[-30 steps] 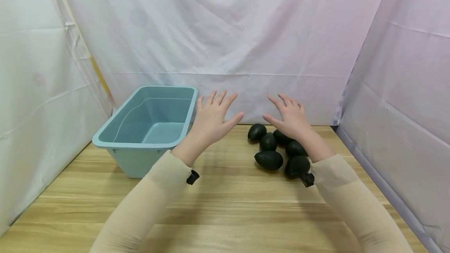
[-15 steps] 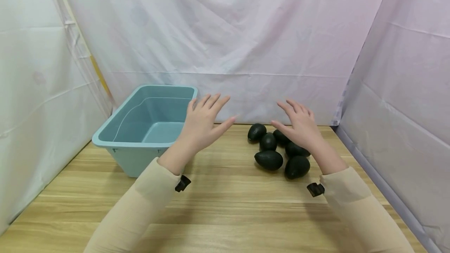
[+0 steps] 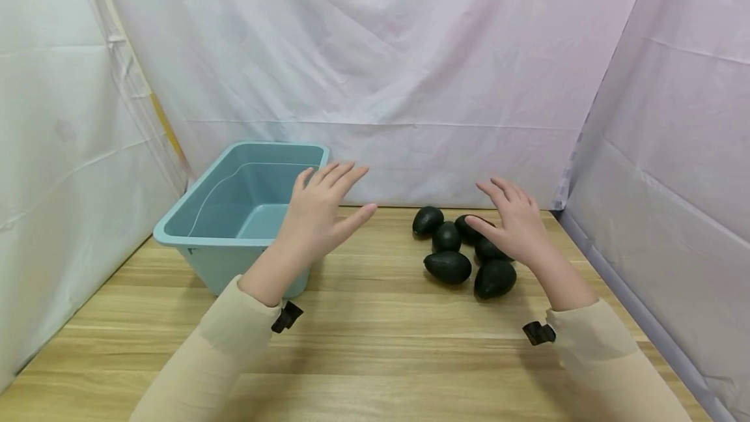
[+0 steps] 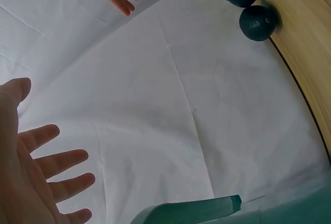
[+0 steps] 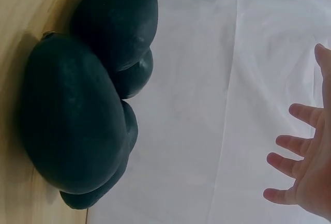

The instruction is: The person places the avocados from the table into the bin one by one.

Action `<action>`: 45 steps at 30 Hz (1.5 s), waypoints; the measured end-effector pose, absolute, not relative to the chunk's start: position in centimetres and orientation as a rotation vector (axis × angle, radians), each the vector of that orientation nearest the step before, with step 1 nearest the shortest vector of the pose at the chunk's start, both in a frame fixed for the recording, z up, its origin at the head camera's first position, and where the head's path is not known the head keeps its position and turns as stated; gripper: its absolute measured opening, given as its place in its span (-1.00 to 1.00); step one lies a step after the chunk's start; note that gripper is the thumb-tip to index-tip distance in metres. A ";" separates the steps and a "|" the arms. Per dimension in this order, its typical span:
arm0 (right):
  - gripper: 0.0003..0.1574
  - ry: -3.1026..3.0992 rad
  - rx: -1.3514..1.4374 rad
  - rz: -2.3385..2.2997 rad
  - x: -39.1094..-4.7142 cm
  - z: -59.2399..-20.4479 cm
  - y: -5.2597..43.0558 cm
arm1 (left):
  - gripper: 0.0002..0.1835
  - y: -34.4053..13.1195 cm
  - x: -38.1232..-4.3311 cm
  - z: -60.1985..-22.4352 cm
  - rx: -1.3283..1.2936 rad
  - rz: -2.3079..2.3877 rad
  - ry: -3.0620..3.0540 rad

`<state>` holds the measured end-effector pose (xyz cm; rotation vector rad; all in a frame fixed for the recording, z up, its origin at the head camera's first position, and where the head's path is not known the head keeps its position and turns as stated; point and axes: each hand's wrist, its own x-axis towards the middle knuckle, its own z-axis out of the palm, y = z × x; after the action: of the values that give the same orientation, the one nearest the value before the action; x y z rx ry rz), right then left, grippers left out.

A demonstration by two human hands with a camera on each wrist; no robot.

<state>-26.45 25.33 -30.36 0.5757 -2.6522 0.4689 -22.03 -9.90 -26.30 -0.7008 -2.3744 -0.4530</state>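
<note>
Several dark green avocados lie in a cluster on the table's right half; the nearest avocado (image 3: 495,279) and another avocado (image 3: 448,267) form its front. Above the right side of the cluster hovers my right hand (image 3: 515,226), fingers spread and holding nothing; it partly covers the rear avocados in the head view. My left hand (image 3: 310,220), also spread and bare, hangs in the air by the right rim of a blue plastic tub (image 3: 205,241). In the left wrist view the left hand (image 4: 36,177) shows its splayed fingers, well apart from the avocados.
The tub stands on the left of the wooden table (image 3: 375,357), and its visible inside holds nothing. White cloth (image 3: 410,51) hangs behind and along both sides. A black wrist device (image 3: 287,317) sits at the left cuff, another wrist device (image 3: 539,333) at the right.
Both hands have drawn apart and back toward the person, the left one moving left in front of the tub, the right one moving right. Avocados and tub stay put.
</note>
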 end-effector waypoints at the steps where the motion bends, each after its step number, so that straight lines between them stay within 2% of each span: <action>1: -0.08 -2.645 0.583 0.472 -26.3 -30.5 25.5 | -0.35 -10.1 -21.9 -26.3 -0.705 -0.459 -2.360; 35: -0.02 -2.661 0.539 0.659 -23.5 -34.8 30.1 | -0.42 -16.9 -19.8 -28.9 -0.746 -0.537 -2.154; 45: -0.06 -2.685 0.530 0.715 -23.2 -35.7 30.9 | -0.35 -18.7 -19.5 -29.6 -0.709 -0.473 -2.117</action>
<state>-23.17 30.89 -35.73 0.5299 -2.6852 0.7146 -19.46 -18.70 -29.61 -0.7095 -2.1172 -0.4734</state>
